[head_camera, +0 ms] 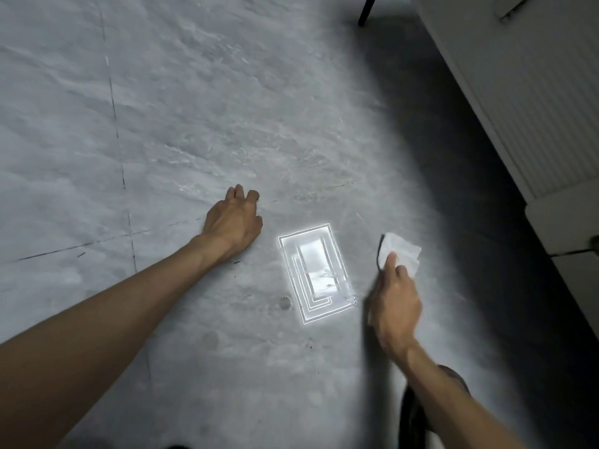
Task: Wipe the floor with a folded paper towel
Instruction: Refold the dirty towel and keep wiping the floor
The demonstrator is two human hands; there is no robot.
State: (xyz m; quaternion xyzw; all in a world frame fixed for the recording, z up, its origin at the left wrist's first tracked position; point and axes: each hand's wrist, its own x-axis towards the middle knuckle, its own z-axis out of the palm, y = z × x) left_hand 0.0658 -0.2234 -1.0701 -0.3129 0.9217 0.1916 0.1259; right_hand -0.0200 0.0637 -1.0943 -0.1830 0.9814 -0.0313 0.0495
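Right grip: my right grip point(393, 306), lower right of the frame, is clamped on the near edge of the paper towel point(402, 251), thumb on top; the fingers beneath are blurred.
Paper towel: a small white folded pad just right of centre, sticking out past my fingertips; I cannot tell whether it lies on the floor point(162, 108) or hangs just above it.
Handling: I judge it nearly weightless, soft and limp, easy to tear or unfold. Taking hold across the folded edge with flat pressure should keep the layers together.
Left grip: my left grip point(233, 218), centre frame, holds nothing; its bent fingers prop on the floor, well apart from the towel.
Between the grips: a bright rectangular light reflection point(316, 270), with a round mark point(285, 303) just beside it.
Floor: grey stone-look tiles with thin joints.
Further out: a white ribbed panel point(534, 108) at the right edge, a dark leg point(366, 11) at the top.
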